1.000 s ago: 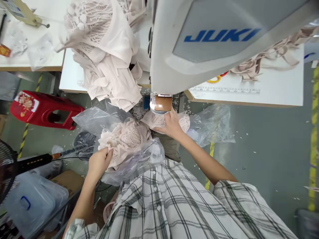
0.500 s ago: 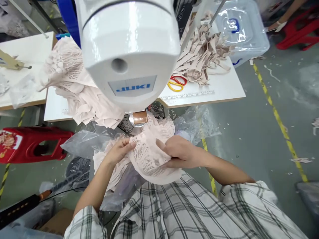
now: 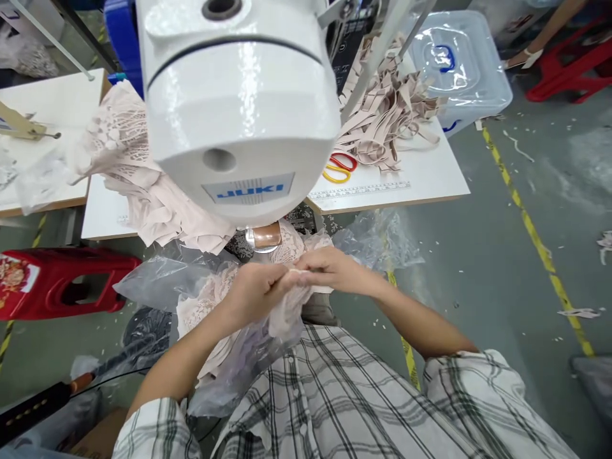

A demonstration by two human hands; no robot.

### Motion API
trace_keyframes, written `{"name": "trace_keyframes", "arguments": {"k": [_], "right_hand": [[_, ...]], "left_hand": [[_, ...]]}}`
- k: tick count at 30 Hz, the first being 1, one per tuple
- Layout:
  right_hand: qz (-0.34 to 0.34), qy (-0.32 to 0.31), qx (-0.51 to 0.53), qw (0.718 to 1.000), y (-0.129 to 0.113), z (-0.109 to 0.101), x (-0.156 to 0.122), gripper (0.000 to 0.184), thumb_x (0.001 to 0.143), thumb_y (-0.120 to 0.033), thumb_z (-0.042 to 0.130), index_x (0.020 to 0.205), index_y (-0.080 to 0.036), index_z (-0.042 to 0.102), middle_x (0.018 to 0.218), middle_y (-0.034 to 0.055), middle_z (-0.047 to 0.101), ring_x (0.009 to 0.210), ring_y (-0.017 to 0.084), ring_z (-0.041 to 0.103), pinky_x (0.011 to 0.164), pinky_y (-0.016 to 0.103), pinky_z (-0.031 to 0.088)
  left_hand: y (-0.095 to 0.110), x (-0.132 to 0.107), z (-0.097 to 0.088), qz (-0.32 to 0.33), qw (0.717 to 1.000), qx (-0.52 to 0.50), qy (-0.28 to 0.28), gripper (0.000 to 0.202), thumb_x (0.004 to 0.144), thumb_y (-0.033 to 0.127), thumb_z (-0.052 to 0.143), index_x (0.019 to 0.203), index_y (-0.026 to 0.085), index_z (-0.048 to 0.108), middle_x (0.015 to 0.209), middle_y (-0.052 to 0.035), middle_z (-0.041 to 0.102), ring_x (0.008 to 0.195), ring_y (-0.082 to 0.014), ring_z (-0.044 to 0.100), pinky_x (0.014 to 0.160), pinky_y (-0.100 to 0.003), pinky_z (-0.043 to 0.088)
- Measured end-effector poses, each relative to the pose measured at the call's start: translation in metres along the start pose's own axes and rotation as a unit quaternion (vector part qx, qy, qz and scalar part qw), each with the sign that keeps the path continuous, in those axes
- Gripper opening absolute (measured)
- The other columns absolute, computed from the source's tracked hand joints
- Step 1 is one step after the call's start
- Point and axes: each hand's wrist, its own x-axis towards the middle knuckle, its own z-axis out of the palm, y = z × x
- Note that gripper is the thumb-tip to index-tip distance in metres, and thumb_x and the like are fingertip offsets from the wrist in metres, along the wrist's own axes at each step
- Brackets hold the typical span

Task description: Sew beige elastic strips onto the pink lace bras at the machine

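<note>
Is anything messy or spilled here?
Yes. Small pale scraps are scattered over the floor, and a bigger scrap lies by the yellow line. Cloth strips sit in a tangled heap on the table. Both hands, left and right, pinch a bunched lace piece.

I'm looking at a garment sewing workshop: a Juki sewing machine (image 3: 239, 108), heaped lace fabric (image 3: 138, 172), cut straps (image 3: 387, 118), scissors (image 3: 337, 167).
</note>
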Motion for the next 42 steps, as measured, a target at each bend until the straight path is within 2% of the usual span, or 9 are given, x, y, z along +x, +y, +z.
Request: {"name": "trace_keyframes", "arguments": {"k": [2,5,10,25,30,32,34,37,42], "right_hand": [[0.035,0.067,0.044,0.996,0.003,0.004,0.016,0.044,0.096,-0.054,0.058,0.075,-0.017,0.067,0.066,0.0002,0.063,0.061,0.012,0.055,0.059,0.024,0.039],[0.068,0.163,0.048,0.983,0.002,0.003,0.035,0.040,0.091,-0.049,0.064,0.068,-0.016,0.062,0.062,-0.0021,0.057,0.058,0.009,0.047,0.058,0.023,0.033],[0.092,0.201,0.073,0.973,-0.003,-0.007,0.052,0.037,0.083,-0.049,0.071,0.068,-0.017,0.061,0.065,-0.0020,0.056,0.061,0.010,0.044,0.058,0.024,0.031],[0.097,0.207,0.069,0.971,-0.004,-0.024,0.059,0.038,0.080,-0.050,0.078,0.067,-0.018,0.062,0.069,0.0000,0.059,0.069,0.013,0.051,0.059,0.025,0.035],[0.085,0.209,0.122,0.967,0.029,-0.012,0.059,0.049,0.075,-0.067,0.077,0.086,-0.020,0.068,0.094,0.0047,0.070,0.090,0.021,0.064,0.075,0.029,0.050],[0.069,0.186,0.180,0.963,0.054,0.002,0.056,0.071,0.066,-0.078,0.076,0.104,-0.019,0.068,0.113,0.0089,0.070,0.106,0.026,0.064,0.087,0.034,0.054],[0.058,0.081,0.230,0.968,0.080,0.016,0.049,0.085,0.060,-0.080,0.078,0.115,-0.017,0.067,0.122,0.0128,0.069,0.117,0.029,0.062,0.099,0.038,0.052],[0.093,-0.079,0.276,0.953,0.110,0.032,0.032,0.069,0.063,-0.062,0.087,0.111,-0.015,0.072,0.115,0.0114,0.074,0.117,0.027,0.065,0.109,0.039,0.047],[0.198,-0.035,0.382,0.902,0.130,0.038,0.002,0.051,0.063,-0.053,0.090,0.092,-0.013,0.077,0.086,0.0044,0.078,0.080,0.017,0.071,0.082,0.029,0.057]], "left_hand": [[-0.004,0.003,-0.013,-0.035,0.996,0.007,0.079,0.041,0.095,0.037,0.060,0.060,0.018,0.050,0.051,0.0053,0.042,0.048,-0.0075,0.036,0.048,-0.022,0.024],[-0.011,0.009,-0.031,-0.118,0.979,-0.021,0.167,0.023,0.087,0.033,0.068,0.072,0.018,0.061,0.060,0.0038,0.052,0.054,-0.0087,0.044,0.053,-0.021,0.034],[-0.018,0.021,-0.040,-0.196,0.950,-0.026,0.242,0.053,0.082,0.038,0.068,0.050,0.021,0.029,0.051,0.0041,0.030,0.051,-0.0085,0.031,0.047,-0.023,0.023],[-0.024,0.036,-0.041,-0.177,0.947,0.029,0.266,0.049,0.070,0.028,0.065,0.052,0.022,0.019,0.051,0.0041,0.022,0.055,-0.0093,0.023,0.047,-0.025,0.017],[-0.020,0.031,-0.043,-0.183,0.945,0.041,0.269,0.051,0.073,0.028,0.064,0.052,0.022,0.018,0.049,0.0045,0.019,0.054,-0.0092,0.023,0.047,-0.025,0.018],[-0.019,0.029,-0.045,-0.178,0.943,0.044,0.278,0.050,0.072,0.027,0.065,0.051,0.022,0.019,0.048,0.0044,0.019,0.055,-0.0098,0.024,0.047,-0.025,0.018],[-0.019,0.028,-0.047,-0.163,0.943,0.048,0.287,0.047,0.073,0.025,0.064,0.052,0.022,0.022,0.049,0.0041,0.022,0.055,-0.0100,0.027,0.047,-0.024,0.020],[-0.022,0.026,-0.050,-0.152,0.946,0.053,0.281,0.042,0.076,0.024,0.061,0.053,0.021,0.026,0.052,0.0039,0.028,0.055,-0.0093,0.031,0.050,-0.024,0.025],[-0.027,0.025,-0.051,-0.147,0.954,0.047,0.255,0.042,0.079,0.028,0.060,0.054,0.021,0.026,0.053,0.0045,0.028,0.053,-0.0086,0.028,0.049,-0.024,0.024]]}}
